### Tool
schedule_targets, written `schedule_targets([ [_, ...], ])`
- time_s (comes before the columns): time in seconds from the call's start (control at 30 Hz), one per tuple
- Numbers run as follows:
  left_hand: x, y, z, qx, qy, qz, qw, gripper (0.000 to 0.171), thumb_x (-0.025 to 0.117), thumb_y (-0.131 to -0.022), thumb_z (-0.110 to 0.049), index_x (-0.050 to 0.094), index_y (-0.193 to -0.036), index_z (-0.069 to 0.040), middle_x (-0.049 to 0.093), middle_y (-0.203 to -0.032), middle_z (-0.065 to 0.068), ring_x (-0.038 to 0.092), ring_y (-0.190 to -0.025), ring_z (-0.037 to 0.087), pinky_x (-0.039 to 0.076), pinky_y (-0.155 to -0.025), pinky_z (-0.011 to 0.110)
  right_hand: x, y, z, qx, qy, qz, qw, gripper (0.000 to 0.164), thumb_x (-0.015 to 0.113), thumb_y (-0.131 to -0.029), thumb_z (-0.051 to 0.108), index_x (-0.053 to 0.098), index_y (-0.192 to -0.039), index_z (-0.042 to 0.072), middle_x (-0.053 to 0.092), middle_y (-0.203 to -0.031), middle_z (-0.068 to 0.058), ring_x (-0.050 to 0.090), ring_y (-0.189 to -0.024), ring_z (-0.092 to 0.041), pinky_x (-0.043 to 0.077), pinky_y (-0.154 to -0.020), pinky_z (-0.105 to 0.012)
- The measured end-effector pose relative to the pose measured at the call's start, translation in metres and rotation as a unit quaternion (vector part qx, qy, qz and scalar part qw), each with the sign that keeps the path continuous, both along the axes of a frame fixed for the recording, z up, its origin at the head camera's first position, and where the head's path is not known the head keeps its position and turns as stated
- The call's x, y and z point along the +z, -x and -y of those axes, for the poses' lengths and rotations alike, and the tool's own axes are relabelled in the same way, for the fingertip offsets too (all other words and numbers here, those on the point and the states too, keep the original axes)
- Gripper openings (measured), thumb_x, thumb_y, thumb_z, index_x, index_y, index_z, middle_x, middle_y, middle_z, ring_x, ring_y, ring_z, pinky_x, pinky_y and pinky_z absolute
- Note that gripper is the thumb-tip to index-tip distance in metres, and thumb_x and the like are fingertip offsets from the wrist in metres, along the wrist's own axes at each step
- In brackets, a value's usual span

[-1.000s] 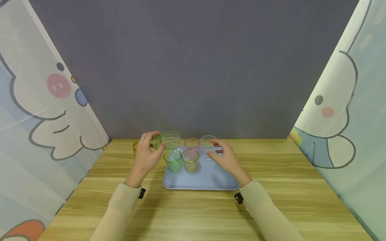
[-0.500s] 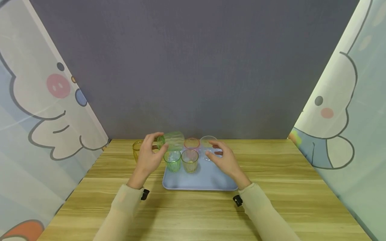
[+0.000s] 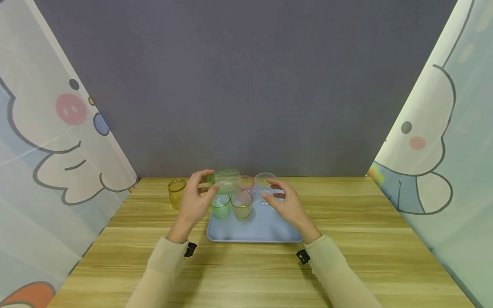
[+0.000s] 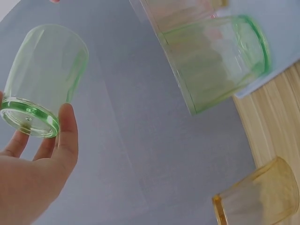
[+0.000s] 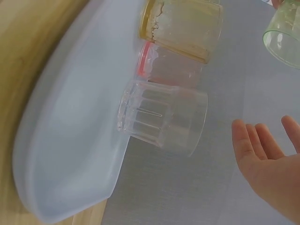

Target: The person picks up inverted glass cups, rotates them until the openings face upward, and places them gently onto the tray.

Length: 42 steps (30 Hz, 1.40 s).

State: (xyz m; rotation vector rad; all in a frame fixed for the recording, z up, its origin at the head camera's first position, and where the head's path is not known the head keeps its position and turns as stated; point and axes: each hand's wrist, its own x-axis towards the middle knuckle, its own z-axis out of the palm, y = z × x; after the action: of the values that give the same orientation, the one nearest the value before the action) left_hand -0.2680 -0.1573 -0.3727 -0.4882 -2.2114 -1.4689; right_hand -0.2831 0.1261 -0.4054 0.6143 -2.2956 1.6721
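My left hand (image 3: 192,203) grips a translucent green cup (image 4: 49,65) by its base. The cup lies on its side in the air above the tray, mouth to the right. Below it, a second green cup (image 3: 220,211) and a pale yellow cup (image 3: 242,211) stand upright on a light blue tray (image 3: 254,234). Behind them a red-rimmed pink cup (image 5: 171,64) is partly hidden. A clear cup (image 5: 164,117) stands to their right. Close to it, my right hand (image 3: 289,205) hovers with fingers loosely bent, touching nothing in the right wrist view.
An amber cup (image 3: 175,194) stands on the wooden table (image 3: 246,273), left of the tray and beside my left hand. A grey panel (image 3: 246,107) rises behind the table. Printed curtains (image 3: 416,171) hang at both sides.
My left hand has moved right with the green cup, from near the amber cup to above the tray, uncovering the amber cup. The right hand has hardly moved.
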Motion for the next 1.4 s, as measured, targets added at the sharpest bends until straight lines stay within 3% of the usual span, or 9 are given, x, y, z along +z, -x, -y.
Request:
schedule_targets([
  [0.77, -0.016, 0.000, -0.015, -0.049, -0.026, 0.010, 0.9984, 0.039, 0.065, -0.100, -0.011, 0.057, -0.136, -0.003, 0.055, -0.135, 0.015, 0.054, -0.116, 0.034, 0.049, -0.095, 0.053, -0.002, -0.005, 0.001, 0.016, 0.013, -0.006, 1.000, 0.048, 0.072, -0.095, 0.017, 0.058, -0.139, 0.003, 0.056, -0.140, -0.017, 0.051, -0.127, -0.043, 0.046, -0.102, -0.059],
  [1.03, -0.021, 0.001, -0.020, -0.065, -0.046, 0.009, 0.9968, 0.037, 0.064, -0.100, -0.007, 0.057, -0.136, 0.000, 0.056, -0.136, 0.017, 0.057, -0.114, 0.035, 0.053, -0.091, 0.034, -0.004, -0.006, 0.003, 0.035, 0.016, -0.012, 0.999, 0.049, 0.070, -0.095, 0.013, 0.056, -0.140, 0.001, 0.056, -0.141, -0.019, 0.054, -0.124, -0.037, 0.047, -0.101, -0.056],
  [1.27, -0.023, -0.002, -0.024, -0.061, -0.059, 0.023, 0.9961, 0.037, 0.064, -0.100, -0.009, 0.058, -0.136, -0.003, 0.056, -0.137, 0.015, 0.058, -0.114, 0.031, 0.052, -0.092, 0.048, -0.005, -0.007, 0.003, 0.047, 0.026, -0.015, 0.998, 0.049, 0.069, -0.096, 0.012, 0.055, -0.141, 0.000, 0.055, -0.141, -0.019, 0.054, -0.124, -0.038, 0.047, -0.101, -0.055],
  [1.4, -0.024, -0.003, -0.026, -0.065, -0.065, 0.034, 0.9952, 0.037, 0.063, -0.100, -0.010, 0.057, -0.137, -0.002, 0.056, -0.138, 0.015, 0.058, -0.116, 0.032, 0.052, -0.093, 0.048, -0.006, -0.007, 0.004, 0.055, 0.036, -0.009, 0.998, 0.051, 0.068, -0.096, 0.012, 0.053, -0.142, -0.001, 0.054, -0.142, -0.020, 0.053, -0.125, -0.042, 0.047, -0.102, -0.054],
])
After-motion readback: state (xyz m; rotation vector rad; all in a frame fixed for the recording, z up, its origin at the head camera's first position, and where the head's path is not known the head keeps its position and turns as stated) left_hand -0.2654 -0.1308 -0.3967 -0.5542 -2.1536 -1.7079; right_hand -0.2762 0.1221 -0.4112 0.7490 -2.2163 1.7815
